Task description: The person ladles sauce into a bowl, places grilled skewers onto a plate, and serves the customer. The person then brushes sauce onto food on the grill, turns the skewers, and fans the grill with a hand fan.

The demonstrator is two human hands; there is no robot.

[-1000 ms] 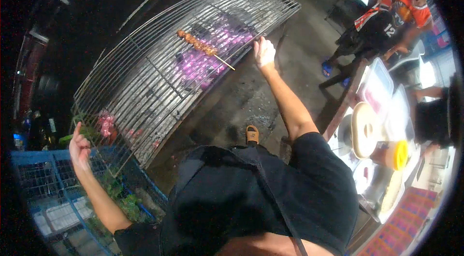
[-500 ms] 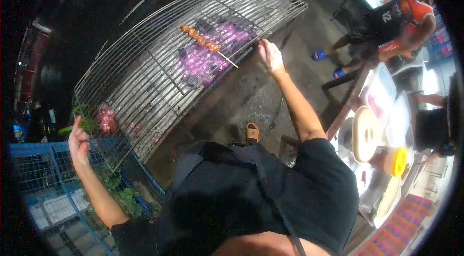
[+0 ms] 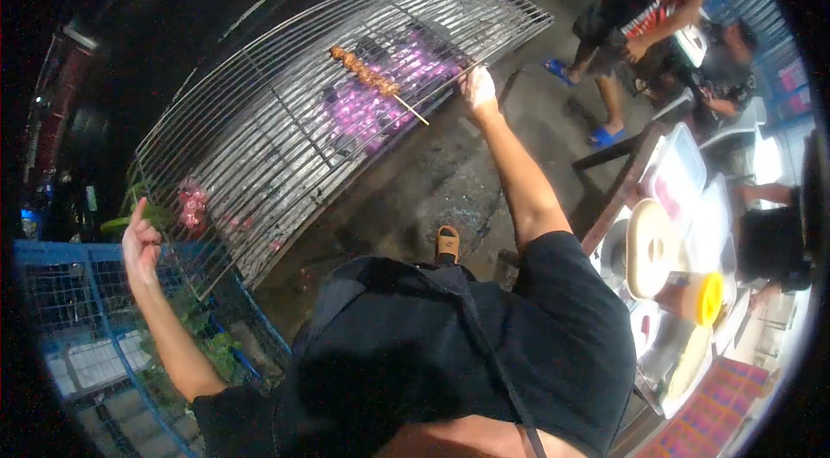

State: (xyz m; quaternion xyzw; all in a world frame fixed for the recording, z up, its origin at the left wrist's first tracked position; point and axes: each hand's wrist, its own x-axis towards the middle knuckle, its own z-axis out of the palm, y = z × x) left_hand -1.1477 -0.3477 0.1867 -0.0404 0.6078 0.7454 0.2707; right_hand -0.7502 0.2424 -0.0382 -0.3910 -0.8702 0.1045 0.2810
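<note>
Grill grate (image 3: 268,125): meat skewer (image 3: 367,77) crosswise, right half, bare stick (image 3: 413,111) at near long edge. Right hand (image 3: 479,87) nearer, same edge, just right of stick; can't tell if gripping. Left hand (image 3: 141,248) beyond left end, index out, no object seen.
</note>
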